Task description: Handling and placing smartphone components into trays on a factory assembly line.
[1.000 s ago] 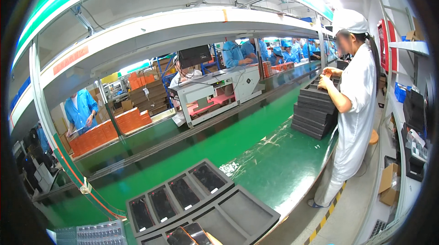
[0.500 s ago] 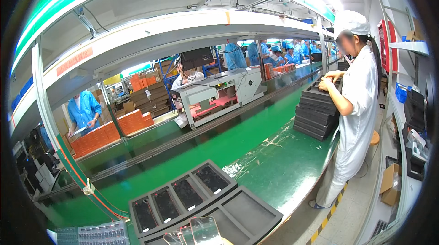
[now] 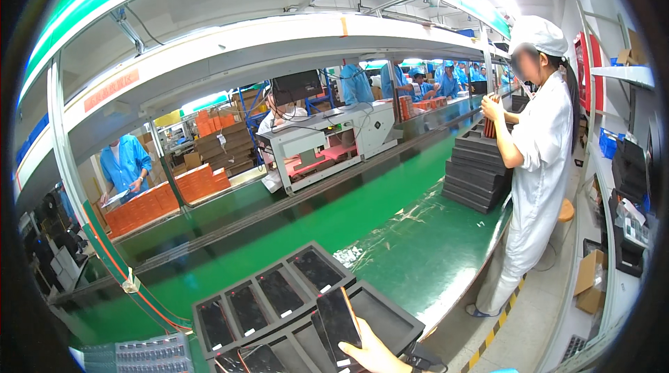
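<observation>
My right hand (image 3: 373,353) comes in at the lower edge, closed on a black smartphone (image 3: 339,323) with an orange-lit edge. It tilts the phone over the near black foam tray (image 3: 397,314), with the thumb on its lower left part. The compartments that show to the right of the phone hold nothing. Just beyond, another black foam tray (image 3: 291,252) has dark phones (image 3: 247,309) lying in its compartments, each with a small white label. More dark phones (image 3: 261,358) show at the lower edge, left of my hand; what supports them is cut off. My left hand is out of view.
Grey plastic trays (image 3: 153,353) with small parts lie at the lower left. A green belt (image 3: 279,223) runs beyond a metal post (image 3: 77,185). On the right, a person in white (image 3: 550,136) holds several slabs above stacked black trays (image 3: 477,167). A grey machine (image 3: 334,146) stands opposite.
My right hand has come further into view with a phone upright over the near tray; the fanned shiny slabs at the lower edge have shifted. The person in white has raised several slabs from the stack.
</observation>
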`<state>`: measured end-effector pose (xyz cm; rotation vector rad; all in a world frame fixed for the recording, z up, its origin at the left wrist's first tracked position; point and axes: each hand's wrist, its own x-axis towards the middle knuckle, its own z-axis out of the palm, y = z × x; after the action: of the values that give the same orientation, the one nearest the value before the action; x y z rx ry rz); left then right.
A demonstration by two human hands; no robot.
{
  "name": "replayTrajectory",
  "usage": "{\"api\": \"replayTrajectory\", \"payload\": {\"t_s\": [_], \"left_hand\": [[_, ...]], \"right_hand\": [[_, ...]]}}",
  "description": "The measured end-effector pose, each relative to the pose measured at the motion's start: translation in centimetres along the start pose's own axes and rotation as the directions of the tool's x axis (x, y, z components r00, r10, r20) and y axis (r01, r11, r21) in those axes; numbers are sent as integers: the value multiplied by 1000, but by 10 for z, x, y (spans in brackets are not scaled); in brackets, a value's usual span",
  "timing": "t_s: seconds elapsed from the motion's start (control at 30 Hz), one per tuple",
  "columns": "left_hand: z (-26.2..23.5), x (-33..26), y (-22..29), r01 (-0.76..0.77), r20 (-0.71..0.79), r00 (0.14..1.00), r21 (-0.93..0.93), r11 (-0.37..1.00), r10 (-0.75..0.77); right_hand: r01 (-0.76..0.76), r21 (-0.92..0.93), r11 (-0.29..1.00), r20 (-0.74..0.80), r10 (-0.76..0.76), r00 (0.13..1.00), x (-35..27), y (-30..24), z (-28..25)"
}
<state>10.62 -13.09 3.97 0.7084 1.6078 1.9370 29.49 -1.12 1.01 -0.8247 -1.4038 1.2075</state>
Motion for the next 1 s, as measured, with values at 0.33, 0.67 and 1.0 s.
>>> {"api": "replayTrajectory", "payload": {"t_s": [0.33,0.67,1.0], "left_hand": [[14,7,-14,46,104,992,225,973,-71],[-48,23,2,17,-78,997,210,978,-1],[-76,48,-36,-103,107,993,633,767,45]], "right_hand": [[-441,239,865,278,375,885,6,18,16],[40,227,973,102,-64,993,-6,17,-19],[-57,-462,885,150,141,979,17,33,-99]]}}
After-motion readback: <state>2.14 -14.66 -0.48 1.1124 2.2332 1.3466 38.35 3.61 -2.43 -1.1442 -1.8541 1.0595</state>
